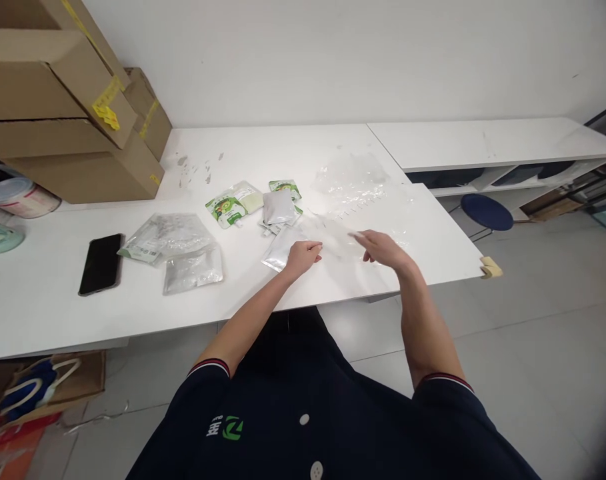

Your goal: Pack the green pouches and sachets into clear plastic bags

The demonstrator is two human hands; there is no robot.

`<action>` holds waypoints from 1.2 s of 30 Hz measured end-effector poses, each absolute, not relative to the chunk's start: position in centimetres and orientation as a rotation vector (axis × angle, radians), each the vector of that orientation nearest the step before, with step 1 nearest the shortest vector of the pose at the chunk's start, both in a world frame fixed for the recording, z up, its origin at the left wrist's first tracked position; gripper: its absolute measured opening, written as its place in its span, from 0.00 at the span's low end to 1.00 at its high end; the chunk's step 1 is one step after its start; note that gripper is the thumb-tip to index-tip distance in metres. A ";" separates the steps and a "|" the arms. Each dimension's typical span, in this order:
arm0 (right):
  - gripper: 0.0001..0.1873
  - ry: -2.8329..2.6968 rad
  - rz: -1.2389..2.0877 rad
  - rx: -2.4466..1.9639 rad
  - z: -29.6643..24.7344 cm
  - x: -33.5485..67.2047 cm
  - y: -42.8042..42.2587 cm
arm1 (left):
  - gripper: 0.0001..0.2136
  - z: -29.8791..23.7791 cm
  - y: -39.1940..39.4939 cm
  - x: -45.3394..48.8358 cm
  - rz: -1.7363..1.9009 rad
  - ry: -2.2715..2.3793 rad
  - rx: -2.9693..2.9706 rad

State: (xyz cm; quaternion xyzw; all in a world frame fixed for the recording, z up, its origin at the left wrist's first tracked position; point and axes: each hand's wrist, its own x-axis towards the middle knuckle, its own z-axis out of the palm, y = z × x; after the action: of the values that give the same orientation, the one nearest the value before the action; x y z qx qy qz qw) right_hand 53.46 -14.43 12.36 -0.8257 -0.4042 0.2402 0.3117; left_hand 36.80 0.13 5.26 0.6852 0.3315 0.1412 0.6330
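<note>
A clear plastic bag (335, 237) stretches between the hands. The left hand (304, 257) pinches it; whether the right hand (383, 249) grips, I cannot tell.

We count two hands (303, 257) at centre, one phone (101, 265) at nine o'clock, one stool (487, 212) at three, and at least three silver pouches (193, 269) around nine to eleven.

1. Shirt (303, 400), nearer the wearer than the phone (101, 265) and to its right: a green emblem (233, 428) shaped like an N, with white lettering too blurred to read.
2. Green pouches (227, 210), beyond the phone to its right: printed, illegible.
3. Canister (30, 199), left of the phone: label unreadable.
</note>
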 end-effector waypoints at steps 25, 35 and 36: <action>0.19 -1.512 0.272 -2.117 4.7 43.7 -9.5 | 0.13 8.3 3.7 16.1 0.702 1.014 3.030; 0.27 -2.178 0.153 -2.166 6.2 43.8 -7.7 | 0.15 5.9 -0.1 16.3 0.650 0.823 2.766; 0.27 -2.204 0.117 -2.185 6.1 43.7 -7.0 | 0.14 6.0 0.1 16.1 0.722 0.838 2.684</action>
State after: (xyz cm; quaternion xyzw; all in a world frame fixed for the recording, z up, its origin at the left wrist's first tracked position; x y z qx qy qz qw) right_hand 43.73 -7.01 6.14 -0.7035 -0.7095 0.0376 0.0180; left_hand 16.05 0.07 5.98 0.9181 0.2865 0.2468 0.1191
